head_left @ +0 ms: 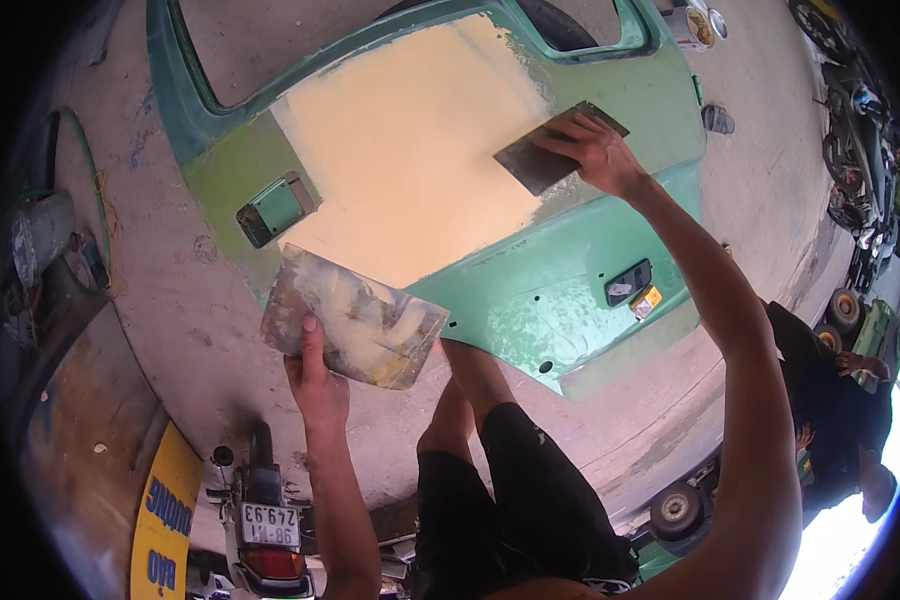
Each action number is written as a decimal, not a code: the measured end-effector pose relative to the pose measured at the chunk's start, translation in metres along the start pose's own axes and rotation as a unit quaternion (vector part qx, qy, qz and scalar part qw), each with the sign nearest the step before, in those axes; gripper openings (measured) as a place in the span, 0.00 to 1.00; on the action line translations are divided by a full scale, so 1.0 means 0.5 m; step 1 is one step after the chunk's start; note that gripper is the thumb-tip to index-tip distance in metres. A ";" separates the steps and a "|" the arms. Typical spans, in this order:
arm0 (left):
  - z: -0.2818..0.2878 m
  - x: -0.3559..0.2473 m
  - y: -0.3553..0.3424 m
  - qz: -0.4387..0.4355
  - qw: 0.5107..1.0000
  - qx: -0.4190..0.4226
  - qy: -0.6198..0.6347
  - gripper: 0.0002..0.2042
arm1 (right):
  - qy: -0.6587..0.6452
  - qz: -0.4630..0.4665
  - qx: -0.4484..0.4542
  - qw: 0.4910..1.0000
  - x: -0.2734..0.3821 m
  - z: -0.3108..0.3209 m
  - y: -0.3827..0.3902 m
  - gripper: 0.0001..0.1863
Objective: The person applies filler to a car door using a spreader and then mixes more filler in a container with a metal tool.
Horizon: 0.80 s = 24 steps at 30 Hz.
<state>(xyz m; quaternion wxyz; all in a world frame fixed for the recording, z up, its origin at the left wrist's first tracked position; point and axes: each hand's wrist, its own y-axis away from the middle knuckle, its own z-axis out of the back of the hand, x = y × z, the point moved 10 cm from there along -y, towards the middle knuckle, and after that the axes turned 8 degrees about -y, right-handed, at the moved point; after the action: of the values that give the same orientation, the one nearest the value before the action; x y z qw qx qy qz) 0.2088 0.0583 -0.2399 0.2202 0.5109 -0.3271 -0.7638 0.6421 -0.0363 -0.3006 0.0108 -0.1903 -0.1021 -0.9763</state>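
Note:
A green vehicle body panel [510, 290] lies before me, with a broad patch of cream filler [400, 130] across its middle. My left hand [317, 385] grips a rectangular mixing board [355, 315] by its near edge, thumb on top. Streaks of cream filler cover the board, which overlaps the panel's near-left edge. My right hand [602, 155] is closed on a dark, flat putty spreader [538, 163], fingers across its upper face. The spreader is at the right border of the filler patch; whether its edge touches the surface I cannot tell.
A dark phone [628, 283] and a small yellow box [647, 302] rest on the panel's lower right. Behind me to the left stand a motorbike [265, 520] and a yellow sign [165, 520]. Another person [835, 400] is at the right. Cans [692, 27] stand beyond the panel.

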 end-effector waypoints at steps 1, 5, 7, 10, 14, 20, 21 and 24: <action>0.002 0.002 -0.012 -0.033 0.999 0.011 -0.023 0.32 | 0.000 -0.014 -0.029 0.999 -0.020 0.023 -0.075 0.31; 0.020 0.030 -0.035 -0.011 0.998 0.027 0.051 0.25 | -0.034 -0.075 -0.095 0.992 -0.093 0.016 -0.378 0.32; 0.023 -0.046 -0.010 -0.300 0.899 0.010 -0.318 0.29 | -0.051 -0.076 -0.111 0.990 -0.070 0.014 -0.460 0.34; 0.027 -0.074 0.003 -0.374 0.822 -0.029 -0.428 0.41 | -0.025 -0.138 0.023 0.990 -0.062 -0.022 -0.523 0.23; -0.017 -0.089 -0.005 -0.434 0.789 0.022 -0.434 0.42 | 0.118 -0.026 0.007 0.993 -0.178 -0.054 -0.515 0.26; 0.030 -0.082 -0.002 -0.416 0.783 -0.024 -0.462 0.37 | -0.009 0.052 -0.010 0.999 -0.061 -0.044 -0.279 0.20; 0.031 -0.080 -0.002 -0.416 0.794 -0.021 -0.444 0.40 | -0.026 0.002 0.011 1.000 -0.074 -0.061 -0.214 0.26; 0.023 -0.070 -0.008 -0.410 0.814 -0.006 -0.411 0.44 | -0.034 -0.092 -0.033 0.995 -0.066 -0.105 -0.013 0.38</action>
<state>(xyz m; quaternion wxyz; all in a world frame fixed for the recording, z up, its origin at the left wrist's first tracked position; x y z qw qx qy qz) 0.2113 0.0877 -0.2174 -0.2648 0.2348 -0.1431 -0.9243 0.6529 -0.0411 -0.3618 -0.0888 -0.2137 -0.0871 -0.9690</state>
